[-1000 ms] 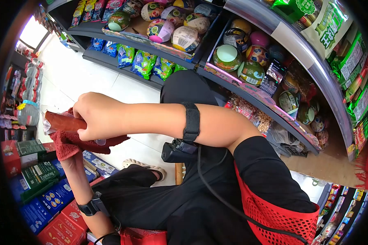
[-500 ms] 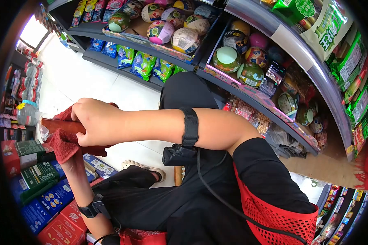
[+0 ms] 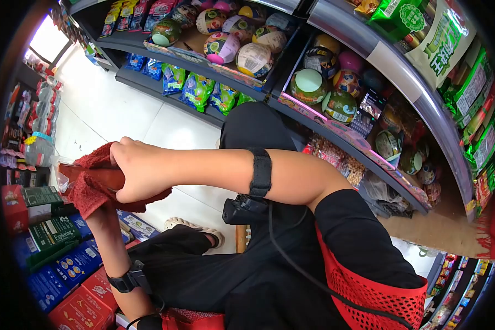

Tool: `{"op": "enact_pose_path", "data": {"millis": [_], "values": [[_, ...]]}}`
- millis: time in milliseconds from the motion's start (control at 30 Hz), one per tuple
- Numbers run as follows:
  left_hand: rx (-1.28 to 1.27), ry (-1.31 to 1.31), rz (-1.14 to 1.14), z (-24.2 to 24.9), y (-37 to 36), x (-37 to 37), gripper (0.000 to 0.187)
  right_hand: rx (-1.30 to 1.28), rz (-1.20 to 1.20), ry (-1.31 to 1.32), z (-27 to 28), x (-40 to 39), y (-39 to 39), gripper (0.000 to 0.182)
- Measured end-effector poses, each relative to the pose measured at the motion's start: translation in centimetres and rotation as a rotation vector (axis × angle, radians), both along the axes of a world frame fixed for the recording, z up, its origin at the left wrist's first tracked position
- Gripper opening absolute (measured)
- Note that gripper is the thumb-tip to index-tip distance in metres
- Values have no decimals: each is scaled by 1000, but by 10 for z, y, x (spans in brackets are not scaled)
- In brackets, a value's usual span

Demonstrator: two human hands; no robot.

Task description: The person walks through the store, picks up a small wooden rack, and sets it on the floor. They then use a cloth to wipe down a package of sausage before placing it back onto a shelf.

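Note:
My right hand point(image 3: 140, 171) reaches across to the left, closed on a dark red terry cloth point(image 3: 96, 159). Its thumb and fingers pinch around the cloth and a glossy reddish-brown packet point(image 3: 102, 177). Clear plastic point(image 3: 61, 175) shows at the packet's far left end. The cloth lies folded above and below the packet. My left forearm point(image 3: 105, 236) comes up from below, and its hand is hidden beneath the cloth, so its fingers do not show.
Boxed goods point(image 3: 55, 242) are stacked close under my left arm. Shelves with toy eggs point(image 3: 256, 59) and snack bags point(image 3: 197, 91) stand ahead. A curved shelf edge point(image 3: 393, 71) is at the right. White floor tiles point(image 3: 165, 129) lie beyond my hands; a cable point(image 3: 302, 264) runs along my right side.
My right hand has shifted slightly right and down along the packet, with its fingers lifted a little off the cloth's left part. The whole view has moved slightly.

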State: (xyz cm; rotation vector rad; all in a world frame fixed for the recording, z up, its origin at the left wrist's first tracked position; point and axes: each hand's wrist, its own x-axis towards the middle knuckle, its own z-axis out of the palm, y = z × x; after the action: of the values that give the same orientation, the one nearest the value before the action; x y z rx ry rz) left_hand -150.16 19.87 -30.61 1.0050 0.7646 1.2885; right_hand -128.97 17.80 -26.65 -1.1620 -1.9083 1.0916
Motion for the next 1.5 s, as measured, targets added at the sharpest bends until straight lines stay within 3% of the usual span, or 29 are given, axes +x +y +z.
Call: {"op": "enact_pose_path", "data": {"millis": [100, 200, 300, 467, 600, 667, 700, 733, 767, 800, 833, 867, 900, 1000, 1100, 1133, 1500], "values": [[-36, -29, 38, -2, 4, -5, 50, -184, 112, 147, 10, 11, 0, 50], [-31, -101, 62, -2, 2, -4, 48, -105, 64, 184, 13, 13, -2, 37], [-28, -183, 69, -8, 3, -8, 47, 226, -47, 145, -5, -1, 2, 26], [-91, -223, 151, -16, 5, -16, 45, 230, -74, 179, -9, -7, -2, 20], [-51, -225, 44, -20, 10, -18, 44, 275, -89, 192, -10, -10, -5, 20], [1, -201, -79, -5, 9, -6, 44, 255, -139, 171, -4, -6, -10, 21], [6, -83, 169, -12, 13, -3, 45, 250, -137, 178, 0, -7, -12, 21], [-53, -236, 80, -8, 10, 3, 42, 214, -155, 267, -5, -10, -11, 22], [40, -210, 41, -11, 15, 4, 38, 174, -162, 358, -12, -13, -10, 23], [-37, -145, 116, 0, 7, 11, 32, 182, -158, 359, -12, -14, -10, 25], [56, -279, -10, -3, 14, 12, 30, 191, -159, 354, -11, -12, -10, 27], [135, -227, 3, 0, 13, 13, 29, 164, -138, 356, -7, -11, -13, 29], [59, -244, 91, 13, 2, 21, 30, 136, -130, 349, -3, -11, -16, 32], [104, -215, 11, 19, -3, 19, 39, 267, -138, 193, 2, -12, -21, 48], [144, -225, -14, 20, -3, 18, 46, 322, -110, 94, 5, -13, -27, 53], [161, -234, -35, 19, -2, 16, 47, 246, -58, 18, 9, -10, -27, 65], [191, -274, -161, 30, -8, 12, 59, 320, -74, 42, 9, -14, -31, 71]]}}
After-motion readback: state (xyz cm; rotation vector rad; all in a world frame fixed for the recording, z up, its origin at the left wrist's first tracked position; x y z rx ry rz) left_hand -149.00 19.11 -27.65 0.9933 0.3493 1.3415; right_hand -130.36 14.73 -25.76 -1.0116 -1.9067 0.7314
